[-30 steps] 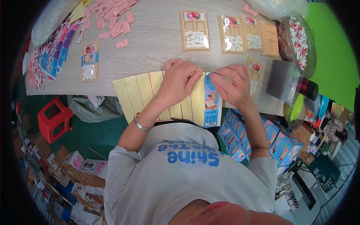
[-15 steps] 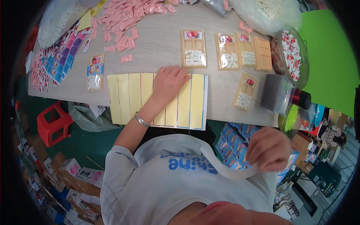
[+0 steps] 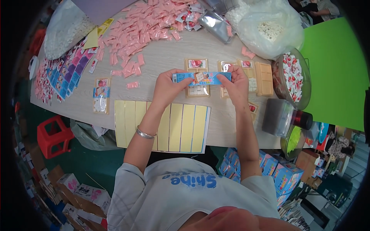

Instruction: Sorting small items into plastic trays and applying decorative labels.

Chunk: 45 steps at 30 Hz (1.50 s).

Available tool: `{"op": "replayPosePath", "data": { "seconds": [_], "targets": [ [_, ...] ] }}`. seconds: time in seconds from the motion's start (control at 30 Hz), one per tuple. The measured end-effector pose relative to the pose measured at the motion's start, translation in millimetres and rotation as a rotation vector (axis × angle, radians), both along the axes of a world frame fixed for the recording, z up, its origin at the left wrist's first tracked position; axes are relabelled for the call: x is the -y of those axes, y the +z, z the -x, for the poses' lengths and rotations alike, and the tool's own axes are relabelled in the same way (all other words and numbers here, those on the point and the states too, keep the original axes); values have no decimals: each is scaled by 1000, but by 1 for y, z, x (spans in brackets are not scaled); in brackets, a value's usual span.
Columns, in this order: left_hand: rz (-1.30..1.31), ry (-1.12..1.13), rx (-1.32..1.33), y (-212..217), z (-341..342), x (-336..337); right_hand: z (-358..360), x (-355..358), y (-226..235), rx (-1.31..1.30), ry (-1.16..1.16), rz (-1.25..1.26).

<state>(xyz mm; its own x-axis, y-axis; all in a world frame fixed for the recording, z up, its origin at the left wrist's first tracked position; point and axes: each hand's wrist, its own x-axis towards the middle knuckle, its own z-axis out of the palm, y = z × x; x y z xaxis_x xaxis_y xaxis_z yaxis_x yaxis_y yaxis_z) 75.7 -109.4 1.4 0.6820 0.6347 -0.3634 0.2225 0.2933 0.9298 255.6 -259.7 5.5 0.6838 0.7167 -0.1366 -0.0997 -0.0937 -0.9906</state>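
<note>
A blue printed label strip (image 3: 202, 78) is stretched level between my hands, its printed side showing. My left hand (image 3: 168, 85) pinches one end between thumb and fingers. At the other end my right hand (image 3: 237, 84) pinches it the same way. Behind the strip, partly covered, lies a tan compartment tray (image 3: 197, 63) with a red-printed sachet and white cubes. Similar trays (image 3: 246, 63) lie partly behind my right hand, beside a bare-looking tan tray (image 3: 264, 79). Below my hands rests a sheet of yellow strips (image 3: 176, 127), partly under my left forearm.
At left lies a filled tray with a blue band (image 3: 101, 95). Pink packets (image 3: 142, 30) heap at the back. Bags of white cubes (image 3: 271, 32) stand at both far corners. A bowl of sachets (image 3: 293, 77) and a grey box (image 3: 275, 115) stand at right.
My left hand has left the yellow sheet and my right hand has come up from near my shoulder with the strip. Both hands now hold it over the tray. The view has shifted.
</note>
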Motion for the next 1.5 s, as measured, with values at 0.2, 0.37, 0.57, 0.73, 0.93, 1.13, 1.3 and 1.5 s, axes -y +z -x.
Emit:
{"op": "replayPosePath", "data": {
  "seconds": [0.2, 0.37, 0.57, 0.73, 0.93, 1.13, 1.3, 1.5],
  "targets": [
    [-245, 13, -115, -12, -16, -11, -13, -16, -33, 260, -32, 172],
    [-357, 44, -295, -16, -22, -11, -10, -26, -33, 502, -90, 402],
    [-540, 10, -530, -11, -32, -5, 0, -31, -20, 801, -75, 495],
    [-631, 37, -510, -19, -33, 2, 2, -31, -23, 822, -67, 496],
    [-658, 41, -432, -10, -40, 11, 3, -28, -24, 832, -98, 510],
    [-239, 75, -284, -23, -32, -5, 7, -27, -25, 761, -92, 428],
    [227, 53, 106, -9, 1, 4, 9, 6, -15, 321, -53, 81],
    [761, -83, 517, 6, 48, 56, 60, 41, 16, -629, 244, -369]
  ]
}}
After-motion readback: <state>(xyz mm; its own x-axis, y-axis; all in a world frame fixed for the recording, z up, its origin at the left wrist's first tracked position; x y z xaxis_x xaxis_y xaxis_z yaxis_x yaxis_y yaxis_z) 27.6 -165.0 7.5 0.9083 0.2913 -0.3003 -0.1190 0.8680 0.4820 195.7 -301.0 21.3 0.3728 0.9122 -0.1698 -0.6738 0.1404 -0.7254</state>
